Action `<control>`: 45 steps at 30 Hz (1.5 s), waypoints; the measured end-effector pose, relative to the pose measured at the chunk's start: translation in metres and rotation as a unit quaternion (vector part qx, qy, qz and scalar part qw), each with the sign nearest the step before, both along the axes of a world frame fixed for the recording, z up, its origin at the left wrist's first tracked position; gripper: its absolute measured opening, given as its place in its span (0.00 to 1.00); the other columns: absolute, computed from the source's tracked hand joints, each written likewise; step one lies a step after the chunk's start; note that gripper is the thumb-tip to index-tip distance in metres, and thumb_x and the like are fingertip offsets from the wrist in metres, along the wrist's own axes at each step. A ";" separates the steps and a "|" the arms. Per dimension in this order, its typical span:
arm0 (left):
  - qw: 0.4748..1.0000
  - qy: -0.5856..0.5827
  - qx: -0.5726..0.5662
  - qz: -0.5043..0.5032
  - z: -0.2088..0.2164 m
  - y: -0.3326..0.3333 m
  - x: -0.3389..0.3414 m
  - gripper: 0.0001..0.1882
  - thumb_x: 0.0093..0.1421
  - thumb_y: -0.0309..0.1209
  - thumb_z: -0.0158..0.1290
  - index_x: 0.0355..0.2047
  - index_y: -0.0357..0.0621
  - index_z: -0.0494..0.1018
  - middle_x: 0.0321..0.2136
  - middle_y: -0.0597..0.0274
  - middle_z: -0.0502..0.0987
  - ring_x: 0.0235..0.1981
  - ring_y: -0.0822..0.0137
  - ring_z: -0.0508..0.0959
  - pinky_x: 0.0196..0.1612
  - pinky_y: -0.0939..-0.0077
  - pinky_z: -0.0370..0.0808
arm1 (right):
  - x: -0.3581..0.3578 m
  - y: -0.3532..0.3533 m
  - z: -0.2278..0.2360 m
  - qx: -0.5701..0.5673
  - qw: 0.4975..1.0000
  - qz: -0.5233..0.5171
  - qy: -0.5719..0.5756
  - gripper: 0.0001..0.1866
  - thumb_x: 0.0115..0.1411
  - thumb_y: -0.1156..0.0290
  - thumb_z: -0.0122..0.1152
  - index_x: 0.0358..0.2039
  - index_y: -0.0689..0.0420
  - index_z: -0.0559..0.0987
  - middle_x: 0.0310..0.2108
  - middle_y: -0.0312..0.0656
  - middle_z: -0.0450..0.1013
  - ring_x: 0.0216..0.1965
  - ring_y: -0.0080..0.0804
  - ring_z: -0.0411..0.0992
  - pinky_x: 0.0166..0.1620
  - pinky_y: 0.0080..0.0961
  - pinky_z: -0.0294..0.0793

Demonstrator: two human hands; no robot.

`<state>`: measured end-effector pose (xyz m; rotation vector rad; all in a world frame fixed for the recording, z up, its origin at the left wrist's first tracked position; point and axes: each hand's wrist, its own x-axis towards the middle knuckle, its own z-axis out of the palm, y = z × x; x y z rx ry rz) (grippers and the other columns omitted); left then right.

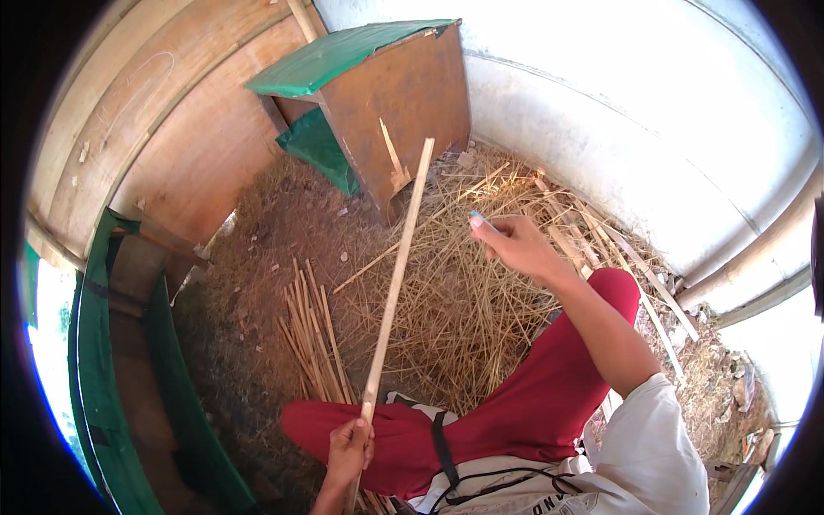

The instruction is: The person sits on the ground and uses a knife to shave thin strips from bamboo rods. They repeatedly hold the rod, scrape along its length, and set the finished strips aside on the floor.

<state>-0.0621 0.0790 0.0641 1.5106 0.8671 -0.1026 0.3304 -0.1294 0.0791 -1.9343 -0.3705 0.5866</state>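
My left hand is closed around the lower part of a long, pale split-wood strip. The strip slants up and away over my left thigh, its far end reaching toward the brown cabinet. Off to its right, my right hand is raised above the straw-like shavings and apart from the strip. Between its thumb and fingers is a thin bluish blade-like piece; its exact kind is too small to make out. Beside my left knee lies a bundle of thin wooden sticks.
A pile of shavings spreads before my crossed legs. Longer slats lie along the pale wall at right. A brown cabinet with a green top stands at the back. A green-edged wooden trough stands at left.
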 end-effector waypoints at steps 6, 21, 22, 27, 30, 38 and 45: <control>0.951 -0.072 0.298 -0.031 -0.028 -0.003 0.026 0.19 0.73 0.36 0.46 0.27 0.36 0.72 0.14 0.63 0.67 0.16 0.76 0.67 0.21 0.75 0.64 | -0.001 0.018 -0.037 0.121 0.986 -0.035 0.108 0.22 0.64 0.49 0.62 0.35 0.59 0.80 0.25 0.37 0.76 0.14 0.14 0.55 0.17 0.20 0.54; 0.977 -0.069 0.194 -0.062 -0.037 -0.035 0.059 0.19 0.72 0.39 0.47 0.29 0.37 0.73 0.13 0.67 0.67 0.16 0.78 0.67 0.21 0.77 0.64 | -0.014 0.037 -0.051 0.243 0.950 -0.075 0.181 0.14 0.65 0.68 0.63 0.43 0.68 0.80 0.35 0.48 0.81 0.14 0.15 0.58 0.17 0.18 0.56; 0.977 -0.070 0.190 -0.063 -0.039 -0.035 0.059 0.19 0.72 0.39 0.47 0.29 0.37 0.73 0.14 0.68 0.67 0.16 0.79 0.67 0.21 0.77 0.64 | -0.014 0.038 -0.052 0.246 0.949 -0.072 0.184 0.14 0.65 0.68 0.62 0.43 0.67 0.80 0.34 0.48 0.81 0.14 0.15 0.58 0.17 0.18 0.56; 0.978 -0.077 0.187 -0.055 -0.044 -0.037 0.058 0.18 0.72 0.39 0.47 0.29 0.37 0.74 0.13 0.66 0.67 0.17 0.79 0.66 0.21 0.77 0.64 | -0.013 0.042 -0.052 0.239 0.951 -0.069 0.183 0.12 0.65 0.69 0.63 0.41 0.67 0.79 0.34 0.48 0.80 0.13 0.14 0.58 0.17 0.17 0.56; 0.966 -0.073 0.237 -0.078 -0.045 -0.035 0.058 0.17 0.72 0.37 0.47 0.31 0.38 0.74 0.14 0.61 0.69 0.16 0.69 0.71 0.23 0.71 0.68 | -0.012 0.043 -0.053 0.242 0.950 -0.073 0.183 0.12 0.65 0.70 0.63 0.41 0.67 0.79 0.34 0.48 0.80 0.14 0.14 0.58 0.17 0.17 0.56; 0.875 -0.066 0.470 -0.098 -0.017 -0.048 0.073 0.17 0.70 0.37 0.49 0.49 0.35 0.75 0.33 0.43 0.78 0.36 0.41 0.79 0.38 0.55 0.75 | -0.011 0.043 -0.043 0.248 0.941 -0.076 0.218 0.12 0.68 0.66 0.59 0.41 0.64 0.79 0.35 0.45 0.81 0.13 0.14 0.57 0.18 0.17 0.57; 0.876 -0.090 0.469 -0.072 -0.016 -0.045 0.076 0.20 0.63 0.35 0.58 0.49 0.32 0.75 0.36 0.44 0.78 0.38 0.45 0.80 0.42 0.58 0.76 | -0.006 0.044 -0.051 0.257 0.943 -0.067 0.201 0.12 0.68 0.67 0.58 0.45 0.63 0.78 0.39 0.46 0.82 0.13 0.14 0.56 0.17 0.16 0.57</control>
